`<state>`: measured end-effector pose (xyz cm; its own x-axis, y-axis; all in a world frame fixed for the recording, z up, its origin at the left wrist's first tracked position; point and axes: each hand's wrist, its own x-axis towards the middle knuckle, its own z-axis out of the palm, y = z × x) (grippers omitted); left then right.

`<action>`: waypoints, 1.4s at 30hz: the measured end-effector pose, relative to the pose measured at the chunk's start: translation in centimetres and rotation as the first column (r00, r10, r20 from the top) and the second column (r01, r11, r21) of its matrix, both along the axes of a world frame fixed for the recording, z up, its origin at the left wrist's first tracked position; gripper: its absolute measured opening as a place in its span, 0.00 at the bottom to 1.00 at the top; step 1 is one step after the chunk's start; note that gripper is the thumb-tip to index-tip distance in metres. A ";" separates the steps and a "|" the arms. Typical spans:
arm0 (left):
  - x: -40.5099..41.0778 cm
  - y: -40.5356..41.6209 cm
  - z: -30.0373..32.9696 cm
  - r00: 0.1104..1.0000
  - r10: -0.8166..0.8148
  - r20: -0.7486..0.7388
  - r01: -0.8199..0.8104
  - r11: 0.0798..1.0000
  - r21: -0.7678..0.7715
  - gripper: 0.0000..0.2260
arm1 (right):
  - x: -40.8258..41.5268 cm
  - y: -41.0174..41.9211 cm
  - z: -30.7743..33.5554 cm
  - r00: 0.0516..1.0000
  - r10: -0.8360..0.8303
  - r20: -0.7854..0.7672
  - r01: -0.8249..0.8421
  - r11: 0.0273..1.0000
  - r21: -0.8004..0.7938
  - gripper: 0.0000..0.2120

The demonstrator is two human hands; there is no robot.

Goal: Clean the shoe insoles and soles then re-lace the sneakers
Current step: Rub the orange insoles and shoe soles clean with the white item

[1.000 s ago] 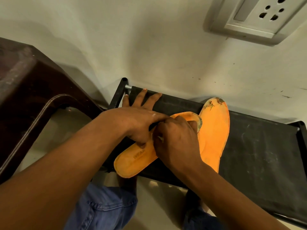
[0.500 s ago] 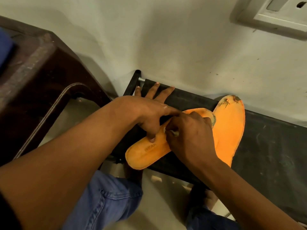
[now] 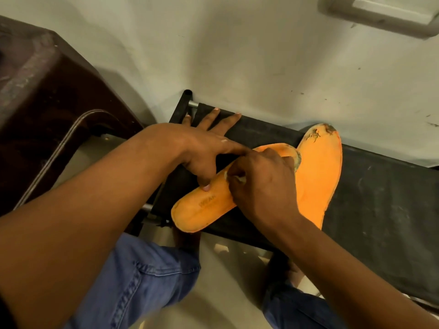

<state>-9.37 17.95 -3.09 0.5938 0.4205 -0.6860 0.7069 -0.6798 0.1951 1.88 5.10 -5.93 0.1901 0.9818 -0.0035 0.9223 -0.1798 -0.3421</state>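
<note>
Two orange insoles lie crossed on a black fabric rack shelf. The near insole points toward me, its heel hanging over the shelf's front edge. The far insole lies under it and has a worn, dirty toe by the wall. My left hand pins the near insole between thumb and forefinger, its other fingers spread flat on the shelf. My right hand is closed on a small pale wad pressed against the middle of the near insole. No sneakers or laces are in view.
A dark brown plastic stool stands close on the left. The rack sits against a white wall, with a socket plate at the top right. My knees in blue jeans are below the shelf over a pale floor.
The view has swung, so the rack and insoles sit further right in frame. Both hands stay on the near insole, and the right hand has shifted slightly along it.
</note>
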 end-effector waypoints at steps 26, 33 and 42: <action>0.0 -0.2 0.0 0.999 -0.017 -0.032 0.017 1.000 0.023 0.53 | 0.7 0.5 1.2 0.997 0.019 0.071 -0.010 0.992 -0.126 0.07; 0.1 -0.2 -0.2 1.000 -0.003 -0.024 0.003 1.000 0.016 0.53 | -0.8 -0.1 1.3 0.992 0.118 0.052 -0.109 0.983 -0.147 0.07; 0.3 -0.3 -0.2 0.998 -0.022 -0.050 0.024 0.999 0.042 0.53 | -0.1 0.2 1.1 0.999 0.021 0.041 -0.016 0.991 -0.132 0.07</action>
<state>-9.10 17.63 -3.26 0.5691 0.4368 -0.6966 0.6992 -0.7029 0.1305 1.79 5.27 -4.80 0.1747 0.9767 -0.1250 0.9391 -0.2034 -0.2771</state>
